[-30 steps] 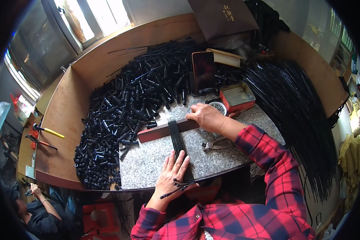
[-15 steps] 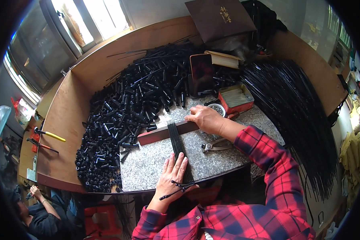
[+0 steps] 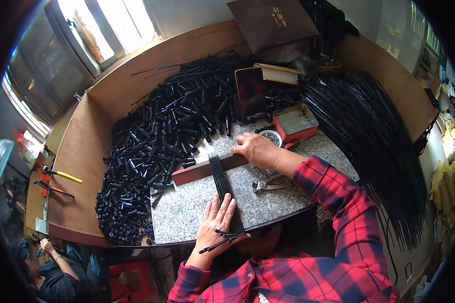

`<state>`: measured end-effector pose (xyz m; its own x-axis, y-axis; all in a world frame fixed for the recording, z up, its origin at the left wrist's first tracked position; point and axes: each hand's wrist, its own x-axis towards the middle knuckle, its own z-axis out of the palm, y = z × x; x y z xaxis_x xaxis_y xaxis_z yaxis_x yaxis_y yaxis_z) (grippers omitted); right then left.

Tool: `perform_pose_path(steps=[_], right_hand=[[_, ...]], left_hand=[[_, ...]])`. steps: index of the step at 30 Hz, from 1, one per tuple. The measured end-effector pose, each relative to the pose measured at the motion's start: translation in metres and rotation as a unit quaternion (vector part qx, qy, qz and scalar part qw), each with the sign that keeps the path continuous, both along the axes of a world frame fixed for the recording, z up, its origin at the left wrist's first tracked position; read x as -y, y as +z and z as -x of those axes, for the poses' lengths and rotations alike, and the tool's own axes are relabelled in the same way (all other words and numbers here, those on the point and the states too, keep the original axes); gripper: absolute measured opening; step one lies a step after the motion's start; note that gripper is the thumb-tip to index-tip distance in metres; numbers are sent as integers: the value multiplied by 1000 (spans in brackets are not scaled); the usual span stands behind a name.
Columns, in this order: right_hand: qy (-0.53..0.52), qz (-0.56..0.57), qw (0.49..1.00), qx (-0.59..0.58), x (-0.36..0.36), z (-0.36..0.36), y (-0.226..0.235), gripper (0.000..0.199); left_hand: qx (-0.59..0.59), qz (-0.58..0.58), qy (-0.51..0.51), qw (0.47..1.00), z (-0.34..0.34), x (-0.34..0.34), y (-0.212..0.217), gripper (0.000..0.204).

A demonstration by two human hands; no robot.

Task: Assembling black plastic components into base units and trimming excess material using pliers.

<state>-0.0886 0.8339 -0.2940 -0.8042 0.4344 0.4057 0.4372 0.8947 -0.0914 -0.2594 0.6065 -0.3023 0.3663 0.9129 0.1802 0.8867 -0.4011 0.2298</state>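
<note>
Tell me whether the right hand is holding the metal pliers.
No, the metal pliers lie on the speckled board, apart from the right hand.

View slightly turned, phone [image 3: 250, 87] appearing further left

Thin black rods [image 3: 219, 178] lie side by side across a reddish-brown bar [image 3: 193, 172].

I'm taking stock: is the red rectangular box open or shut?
Open: the red rectangular box has no lid over it, and thin pale pieces show inside.
</note>
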Motion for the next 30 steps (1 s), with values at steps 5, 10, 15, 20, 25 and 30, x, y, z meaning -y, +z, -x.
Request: perform_pose_path(steps=[5,10,15,20,25,30], right_hand=[[2,3,1000,0,0,1,-3,23],[17,-12,1000,-5,-1,2,-3,23],[31,-55,998,24,-2,5,5,22],[54,-64,995,56,-2,3,10,28],[61,-38,997,9,-3,5,6,29],[55,-28,998,-12,1,8,10,26]], left_hand=[[-2,-4,1,1000,1,2,-1,104],[0,0,-1,1000,0,1,1,104],[0,3,6,1000,0,1,3,102],[-4,1,-6,1000,2,1,4,101],[-16,-3,-7,1000,7,2,4,97],[-8,-16,-4,1000,10,4,-1,94]])
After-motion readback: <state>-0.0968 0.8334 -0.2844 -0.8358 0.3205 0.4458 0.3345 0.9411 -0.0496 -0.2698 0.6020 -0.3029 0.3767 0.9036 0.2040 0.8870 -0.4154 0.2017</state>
